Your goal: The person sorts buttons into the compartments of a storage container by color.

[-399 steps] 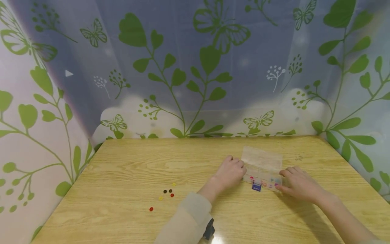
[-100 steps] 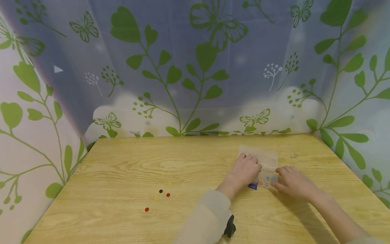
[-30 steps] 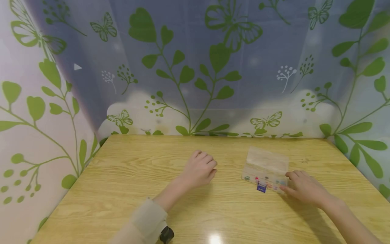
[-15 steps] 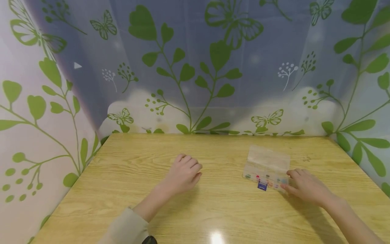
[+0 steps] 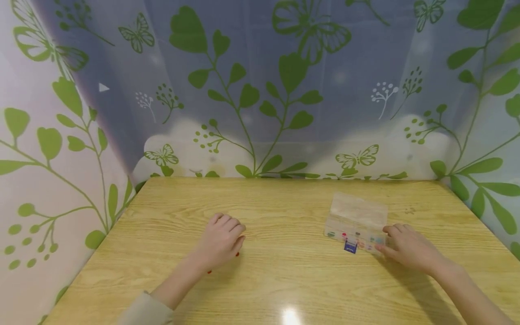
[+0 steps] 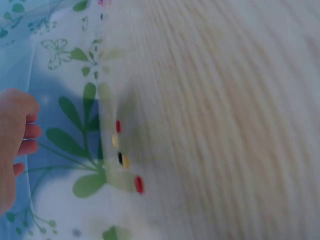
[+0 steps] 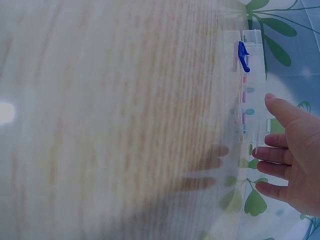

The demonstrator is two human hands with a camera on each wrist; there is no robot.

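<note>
My left hand (image 5: 221,241) hovers over the table's left-centre with fingers loosely curled, nothing visible in them. Below it lie several small button-like discs; two red edges, one a red disc (image 5: 237,254), peek out in the head view. In the left wrist view a black disc (image 6: 120,158), yellow discs and another red disc (image 6: 139,184) form a loose row. A clear plastic box (image 5: 353,219) stands with its lid raised, coloured pieces inside and a blue latch (image 5: 350,246) at the front. My right hand (image 5: 410,248) rests at its right end, fingers extended, apparently touching it.
The wood-grain table (image 5: 292,275) carries everything. A cloth (image 5: 260,113) printed with leaves and butterflies hangs behind the table and at both sides. A small faint mark (image 5: 409,211) lies on the tabletop behind the right hand.
My left hand was over the box and has travelled left to the discs. Of two black discs seen at first, one had left the pile before that. My right hand stays put.
</note>
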